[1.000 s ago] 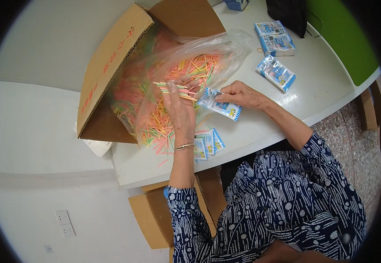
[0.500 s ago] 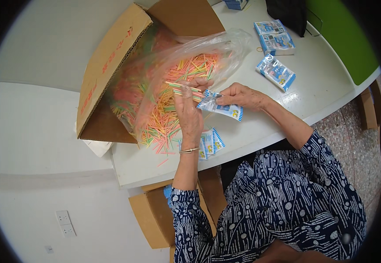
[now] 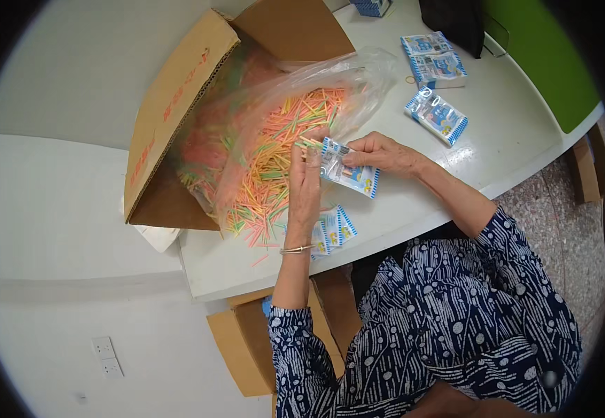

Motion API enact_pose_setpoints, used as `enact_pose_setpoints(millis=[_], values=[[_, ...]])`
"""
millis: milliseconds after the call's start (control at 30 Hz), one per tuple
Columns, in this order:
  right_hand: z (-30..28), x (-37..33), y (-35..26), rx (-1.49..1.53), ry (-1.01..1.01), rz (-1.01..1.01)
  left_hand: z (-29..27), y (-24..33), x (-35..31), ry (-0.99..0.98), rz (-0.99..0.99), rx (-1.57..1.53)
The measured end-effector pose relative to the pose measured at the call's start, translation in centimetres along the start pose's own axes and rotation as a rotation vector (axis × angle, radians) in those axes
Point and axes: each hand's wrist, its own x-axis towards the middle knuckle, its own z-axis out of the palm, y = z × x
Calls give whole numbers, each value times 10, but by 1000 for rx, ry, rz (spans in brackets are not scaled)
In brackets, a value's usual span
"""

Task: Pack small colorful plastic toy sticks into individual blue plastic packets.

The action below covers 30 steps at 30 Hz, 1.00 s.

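Observation:
My right hand (image 3: 384,155) pinches a small clear, blue and white packet (image 3: 359,180) between thumb and fingers, its striped end pointing away to the lower right. At the packet's other end, my left hand (image 3: 305,187) is closed round a few thin pastel sticks (image 3: 308,141), whose ends meet the packet's mouth. How far the sticks are inside cannot be made out. Behind the left hand spreads a heap of pink, yellow and green sticks (image 3: 267,167) in a clear plastic bag (image 3: 374,70). Several filled-looking packets (image 3: 333,227) lie overlapped beside the left wrist.
A cardboard carton (image 3: 177,101) lies open around the bag on the white table (image 3: 497,153). More blue and white packets (image 3: 436,117) lie to the right, near a stacked bundle (image 3: 438,70) and a rubber band. Another open carton (image 3: 243,341) stands below the table edge.
The packet has moved left over the sticks, so that less of them shows. My left hand has turned more upright, its fingers closer together. My right hand keeps its pinch.

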Motion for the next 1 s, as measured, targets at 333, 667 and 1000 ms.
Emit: enact_pose_setpoints(millis=[333,667,1000], values=[[3,0,0,-4,56,-74,-10,3,5,-49,40,674],[0,-7,-17,-69,17,90,2,12,12,30,27,104],[6,-9,-23,-24,-28,84,-7,7,10,-34,18,261]])
